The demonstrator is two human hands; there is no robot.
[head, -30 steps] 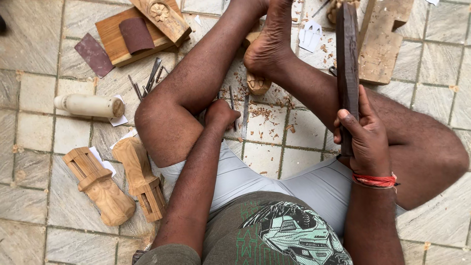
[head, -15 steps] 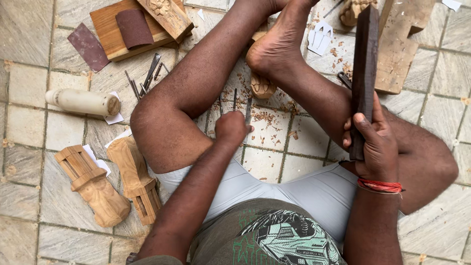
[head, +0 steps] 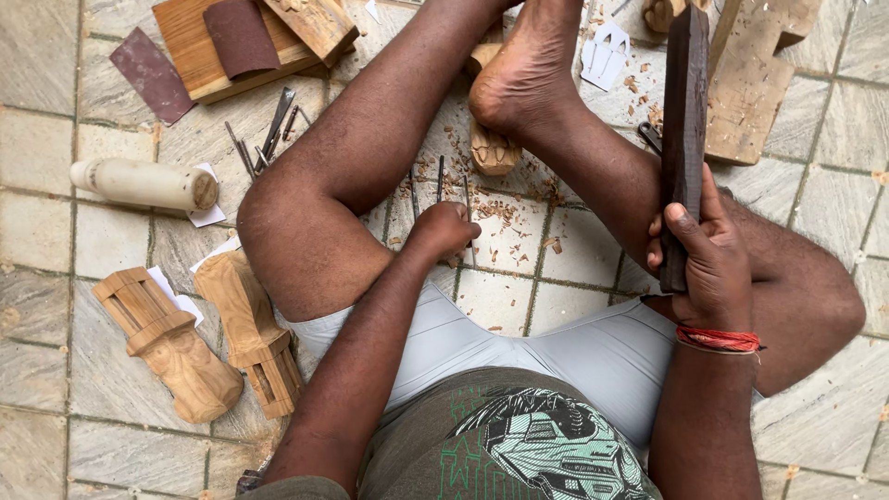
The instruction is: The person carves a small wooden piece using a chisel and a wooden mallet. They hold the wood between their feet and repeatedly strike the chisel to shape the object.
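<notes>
Head view, person seated on tiled floor, legs folded.

Right hand: grip closed around 1 dark wooden block, long, flat, rectangular, held upright above the right thigh.

Left hand: down on the floor between the legs, fingers curled over thin metal chisels. About 3 slim shafts visible past the knuckles; cannot tell how many it actually has hold of.

Other counts:
- 2 pale carved wood figures, blocky bases, lying side by side left of the left thigh.
- 1 carved piece under the foot, surrounded by wood shavings.
- 1 pale cylindrical mallet on its side.
- 1 loose bundle of metal tools.
- 2 dark sandpaper sheets, 1 on the floor, 1 on a flat plank.
- 1 rough plank top right.

Open tile lies along the left edge and bottom left.
</notes>
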